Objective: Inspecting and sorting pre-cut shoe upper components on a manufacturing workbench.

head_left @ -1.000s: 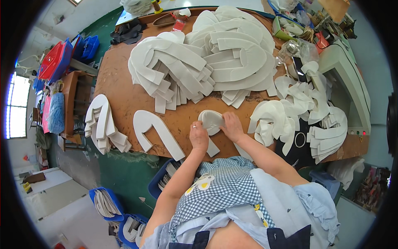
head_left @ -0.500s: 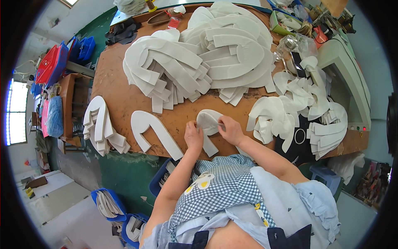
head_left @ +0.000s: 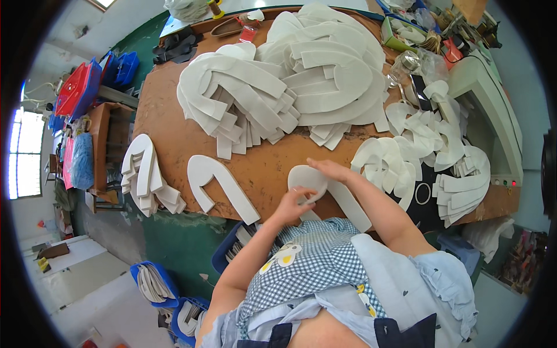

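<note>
A white U-shaped padded piece [head_left: 352,210] lies at the table's near edge, its rounded end away from me. A pale rounded area [head_left: 307,176] covers its curve; whether this is a separate layer I cannot tell. My left hand [head_left: 293,204] has its fingers closed at the inner edge of the curve, partly hiding it. My right hand [head_left: 329,169] rests with fingers stretched over the curve's far right edge. To the left, a similar U-shaped piece [head_left: 223,184] lies flat by itself.
Large heaps of white U-shaped pieces [head_left: 331,75] fill the back of the brown table [head_left: 165,119]. A small stack [head_left: 141,174] sits at left. Thin white cut pieces [head_left: 386,165] and another stack [head_left: 464,185] lie right, before a beige machine [head_left: 493,122]. Blue bins [head_left: 154,284] stand below.
The worked piece has shifted right, and its right leg now shows fully. My right hand has opened and moved up to the far edge; my left hand has moved right and slightly nearer me.
</note>
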Tool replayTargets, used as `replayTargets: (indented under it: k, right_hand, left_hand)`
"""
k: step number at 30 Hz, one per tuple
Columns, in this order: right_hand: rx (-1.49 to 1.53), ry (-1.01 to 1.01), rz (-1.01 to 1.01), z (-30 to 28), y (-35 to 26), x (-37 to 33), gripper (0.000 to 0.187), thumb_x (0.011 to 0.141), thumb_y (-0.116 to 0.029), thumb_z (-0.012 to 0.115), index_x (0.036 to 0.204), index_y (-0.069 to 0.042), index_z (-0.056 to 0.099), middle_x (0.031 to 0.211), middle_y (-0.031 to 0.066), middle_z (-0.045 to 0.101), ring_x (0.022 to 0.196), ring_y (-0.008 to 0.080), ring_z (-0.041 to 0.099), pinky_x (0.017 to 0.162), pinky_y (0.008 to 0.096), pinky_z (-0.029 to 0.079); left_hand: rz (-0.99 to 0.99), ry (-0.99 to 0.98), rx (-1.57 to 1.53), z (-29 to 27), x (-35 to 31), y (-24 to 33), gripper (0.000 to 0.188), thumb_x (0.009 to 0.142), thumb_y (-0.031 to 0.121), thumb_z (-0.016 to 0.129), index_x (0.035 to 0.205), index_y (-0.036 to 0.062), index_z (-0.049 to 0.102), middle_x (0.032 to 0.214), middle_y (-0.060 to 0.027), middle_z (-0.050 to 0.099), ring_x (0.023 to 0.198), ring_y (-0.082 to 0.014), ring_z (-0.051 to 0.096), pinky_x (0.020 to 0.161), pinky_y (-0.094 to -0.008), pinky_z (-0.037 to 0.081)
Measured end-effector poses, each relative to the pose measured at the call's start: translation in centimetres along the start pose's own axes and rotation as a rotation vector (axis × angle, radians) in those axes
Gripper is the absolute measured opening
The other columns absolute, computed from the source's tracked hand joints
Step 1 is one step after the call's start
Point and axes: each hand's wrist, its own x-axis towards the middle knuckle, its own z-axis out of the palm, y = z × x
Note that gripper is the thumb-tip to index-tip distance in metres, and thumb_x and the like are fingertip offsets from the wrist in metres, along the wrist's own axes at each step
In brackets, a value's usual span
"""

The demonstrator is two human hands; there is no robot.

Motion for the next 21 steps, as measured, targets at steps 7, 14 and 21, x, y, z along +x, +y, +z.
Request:
replayTargets:
  k: [7,14,21]
  right_hand:
    - [-0.33,-0.071,-0.073,-2.1,3.5,-0.9,0.044,0.076,-0.034,0.071,0.104,0.0,0.063,0.094,0.0086,0.067,0.085,0.0158,0.059,0.076,0.031,0.047]
    - [-0.27,0.342,-0.18,-2.2,7.7,-2.4,0.044,0.07,-0.022,0.071,0.106,0.002,0.06,0.097,0.0189,0.066,0.088,0.0286,0.063,0.079,0.0375,0.049]
    - [-0.463,0.353,-0.167,-2.5,5.2,-3.4,0.035,0.075,-0.017,0.067,0.104,-0.001,0.057,0.096,0.021,0.064,0.092,0.0386,0.06,0.078,0.0428,0.048]
  left_hand:
    - [-0.066,0.092,-0.298,0.4,-0.6,-0.5,0.027,0.083,0.005,0.063,0.109,0.0049,0.065,0.097,-0.0058,0.067,0.09,-0.0163,0.061,0.083,-0.0298,0.049]
    - [0.165,0.399,-0.091,-11.7,2.3,6.7,0.022,0.088,-0.002,0.055,0.108,0.002,0.064,0.091,-0.0001,0.066,0.085,-0.0073,0.058,0.077,-0.0252,0.048]
    - [0.512,0.887,-0.138,-26.9,7.1,17.1,0.029,0.092,0.016,0.061,0.116,-0.001,0.058,0.106,-0.0074,0.063,0.094,-0.0148,0.06,0.084,-0.028,0.047]
